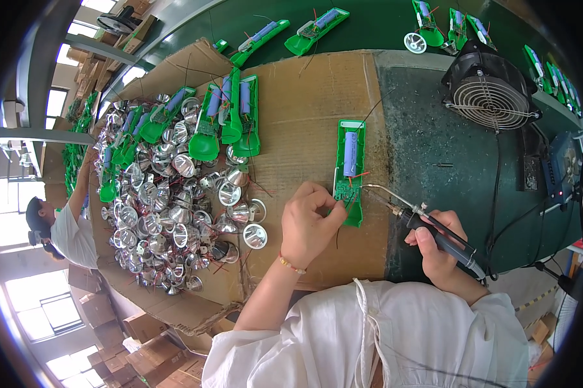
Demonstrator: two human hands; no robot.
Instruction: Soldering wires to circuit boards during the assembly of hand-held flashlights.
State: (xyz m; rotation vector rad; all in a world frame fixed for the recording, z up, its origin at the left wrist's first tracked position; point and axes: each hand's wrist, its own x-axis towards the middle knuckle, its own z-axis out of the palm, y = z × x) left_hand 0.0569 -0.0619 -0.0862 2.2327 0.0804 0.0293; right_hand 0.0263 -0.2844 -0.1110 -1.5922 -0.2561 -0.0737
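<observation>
A green plastic housing (350, 169) with a blue cylindrical cell and a small circuit board lies on a cardboard sheet (301, 116). My left hand (309, 223) pinches a thin wire at the board's lower end and rests against the housing. My right hand (441, 249) grips a black-handled soldering iron (434, 231); its metal tip points left and touches the board near a red wire.
A heap of silver reflector cups (168, 220) and several green housings (230, 116) fill the cardboard's left half. A black fan (491, 94) stands at the back right beside a soldering station (563, 169). More green housings (317, 29) lie on the belt behind. Another person (65, 226) works far left.
</observation>
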